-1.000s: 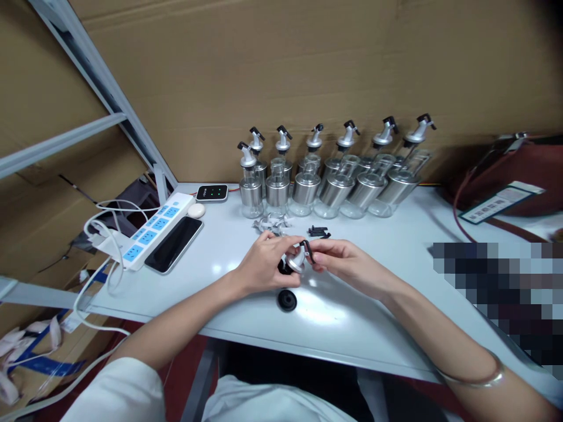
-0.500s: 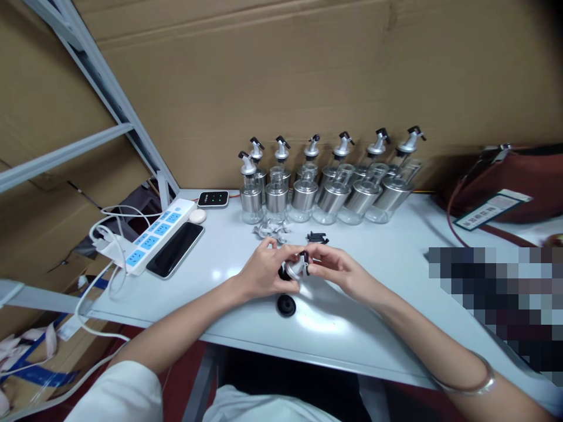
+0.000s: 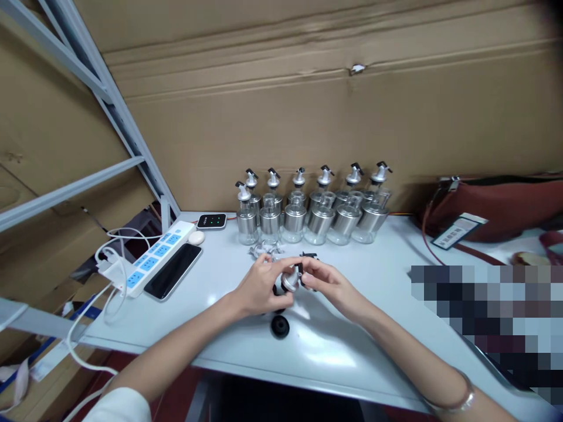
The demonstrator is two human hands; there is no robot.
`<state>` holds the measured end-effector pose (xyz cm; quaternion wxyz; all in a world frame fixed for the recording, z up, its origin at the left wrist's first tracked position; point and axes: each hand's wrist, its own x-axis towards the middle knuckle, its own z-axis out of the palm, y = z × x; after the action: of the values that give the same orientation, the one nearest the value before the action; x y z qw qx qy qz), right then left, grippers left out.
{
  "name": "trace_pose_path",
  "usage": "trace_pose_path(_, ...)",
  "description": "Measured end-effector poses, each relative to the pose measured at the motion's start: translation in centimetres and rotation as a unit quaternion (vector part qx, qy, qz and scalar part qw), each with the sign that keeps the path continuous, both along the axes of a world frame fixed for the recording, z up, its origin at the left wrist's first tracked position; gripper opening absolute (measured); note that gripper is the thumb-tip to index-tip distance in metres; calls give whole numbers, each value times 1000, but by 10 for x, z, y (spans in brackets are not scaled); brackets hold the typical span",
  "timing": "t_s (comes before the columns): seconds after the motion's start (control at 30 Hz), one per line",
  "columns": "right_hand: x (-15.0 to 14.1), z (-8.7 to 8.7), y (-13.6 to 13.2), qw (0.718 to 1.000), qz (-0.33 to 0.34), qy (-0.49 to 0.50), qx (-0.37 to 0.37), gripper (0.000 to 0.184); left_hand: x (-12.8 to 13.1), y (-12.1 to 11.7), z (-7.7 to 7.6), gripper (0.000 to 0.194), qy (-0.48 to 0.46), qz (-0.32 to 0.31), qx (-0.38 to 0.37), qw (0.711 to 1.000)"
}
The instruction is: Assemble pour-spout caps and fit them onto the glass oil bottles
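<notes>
My left hand (image 3: 263, 287) is closed round a silver pourer spout (image 3: 289, 281), held just above the table. The fingers of my right hand (image 3: 324, 282) pinch a small black lever (image 3: 300, 271) at the spout's tip; whether it is fixed there I cannot tell. A round black stopper piece (image 3: 280, 326) lies on the table just below my left hand. Beyond my hands lie several loose silver spout parts (image 3: 267, 250) and a few black levers (image 3: 309, 255). Two rows of glass-and-steel bottles (image 3: 295, 220) stand behind; the back row and the leftmost front one carry pourers.
On the left are a white power strip (image 3: 156, 261) with cables, a dark phone (image 3: 173, 271), a white round object (image 3: 196, 237) and a small black device (image 3: 212, 221). A brown bag (image 3: 505, 205) sits at right. Cardboard (image 3: 264, 117) stands behind the table (image 3: 373, 328).
The camera view has tilted upward, so the table and bottles appear lower. Both hands stay together on the spout and black lever, with only slight finger movement.
</notes>
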<state>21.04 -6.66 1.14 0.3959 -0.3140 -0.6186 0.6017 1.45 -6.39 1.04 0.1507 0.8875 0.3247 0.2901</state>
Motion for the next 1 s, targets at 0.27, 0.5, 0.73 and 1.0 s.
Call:
trace_pose_path(0.27, 13, 15, 8, 981, -176, 80, 29, 27, 6, 55, 25, 57, -197, 151, 57, 967)
trace_pose_path(0.5, 17, 12, 10, 972, -209, 55, 91, 24, 20, 110, 36, 27, -110, 244, 39, 963)
trace_pose_path(0.73, 22, 10, 11, 942, -285, 71, 161, 20, 12, 96, 50, 13, -140, 228, 152, 952)
trace_pose_path(1.0, 18, 10, 5, 887, -397, 63, 225, 20, 32, 18, 71, 17, -205, 45, 111, 971)
